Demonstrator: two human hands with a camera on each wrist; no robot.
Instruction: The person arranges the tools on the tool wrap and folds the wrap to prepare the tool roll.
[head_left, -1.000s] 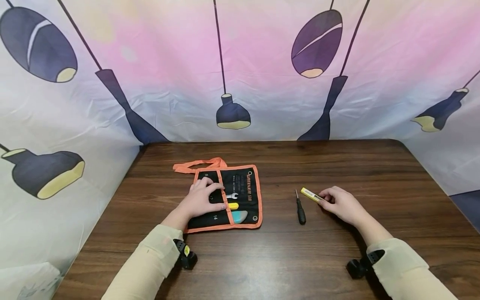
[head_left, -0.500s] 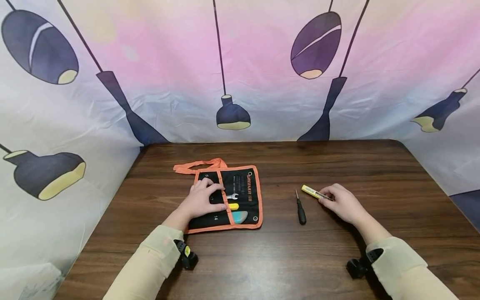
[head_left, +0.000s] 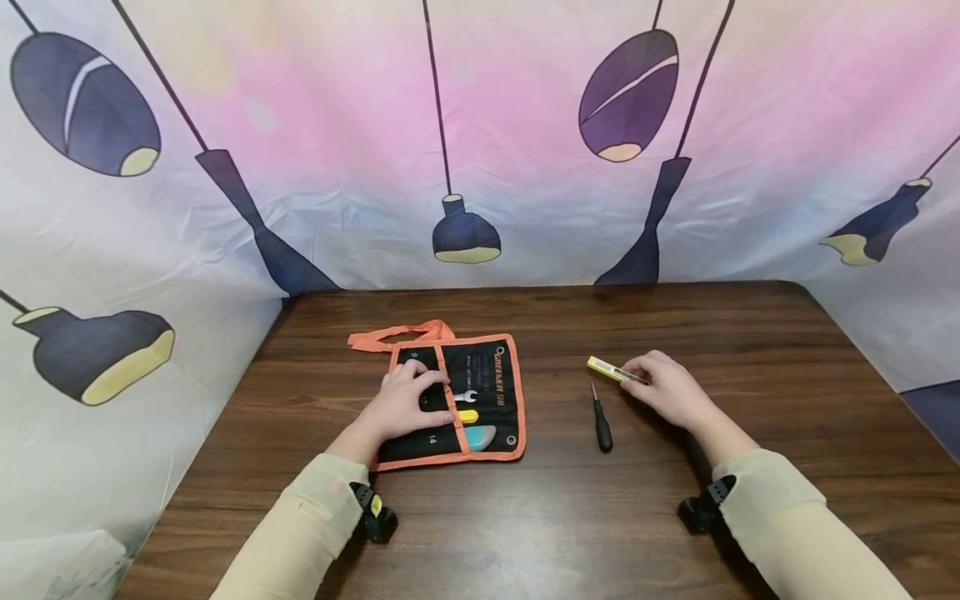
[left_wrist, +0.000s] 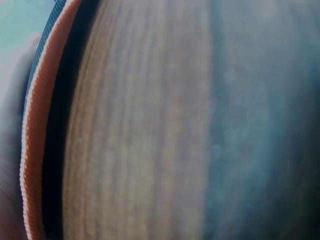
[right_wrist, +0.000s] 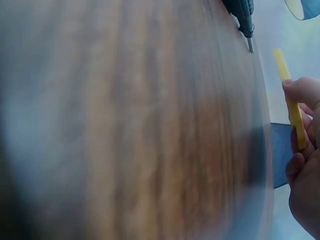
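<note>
My left hand (head_left: 401, 404) rests on a black tool pouch (head_left: 501, 408) with orange trim, its thumb and fingertips touching the pocket's orange edge, thumb and index finger apart. A wrench (head_left: 468, 396), a yellow tool end (head_left: 467, 416) and a teal-and-grey tool end (head_left: 480, 437) stick out of the pockets; the rest of each is hidden. My right hand (head_left: 666, 388) pinches a slim yellow stick-like piece (head_left: 604, 367) with a printed label, also seen as a flat yellow strip (right_wrist: 294, 116) in the right wrist view. Just below it lies a black-handled screwdriver (head_left: 602, 427).
The dark wooden table (head_left: 525, 533) carries the pouch at left and the screwdriver right of centre. An orange strap (head_left: 401, 333) lies loose at the pouch's far side. A cloth backdrop (head_left: 540, 208) printed with lamps hangs behind the table.
My right hand has moved left and slightly away from me with the yellow piece, bringing it above the screwdriver's tip. My left hand has stayed on the pouch.
</note>
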